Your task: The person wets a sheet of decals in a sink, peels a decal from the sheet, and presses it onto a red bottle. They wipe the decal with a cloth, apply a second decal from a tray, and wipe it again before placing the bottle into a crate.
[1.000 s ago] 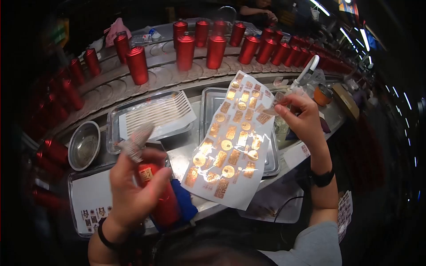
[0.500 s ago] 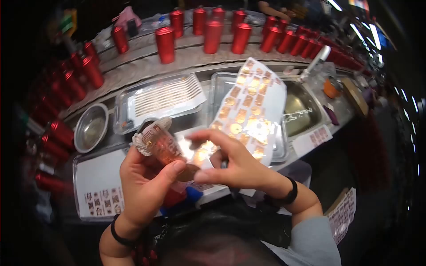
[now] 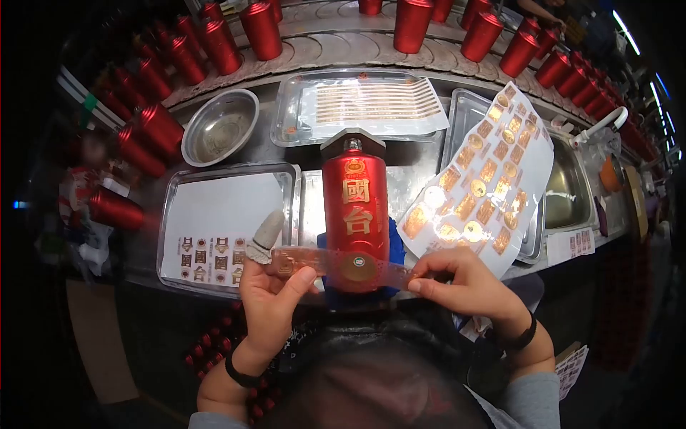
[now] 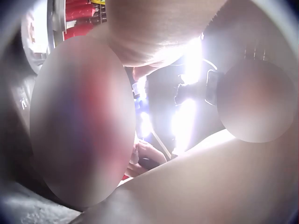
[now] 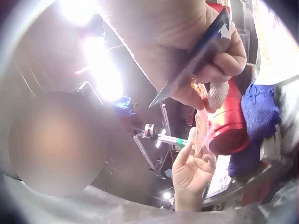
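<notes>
A red bottle [image 3: 355, 193] with gold characters lies on a blue cloth [image 3: 395, 247], its neck at a metal bracket [image 3: 364, 136]. Across its lower end stretches a clear decal strip [image 3: 321, 262] bearing a round gold emblem. My left hand [image 3: 270, 304] pinches the strip's left end, its index finger in a whitish finger cover [image 3: 269, 230]. The other end is pinched by my right hand [image 3: 468, 286]. In the right wrist view a dark, pointed flat blade [image 5: 194, 60] lies along the right hand. Blur hides most of the left wrist view.
A glossy sheet of gold decals [image 3: 493, 179] overlaps a right-hand tray. Behind the bottle, another tray [image 3: 286, 132] holds a striped sheet; a tray [image 3: 168, 236] with a printed sheet is left, below a metal bowl [image 3: 221, 129]. Red bottles [image 3: 261, 32] line the conveyor behind. A sink [image 3: 572, 189] is right.
The right hand has come from the gold sheet to the left hand, then back right, drawing the decal strip out between them. Both hands lowered it over the bottle. The head view has tilted down.
</notes>
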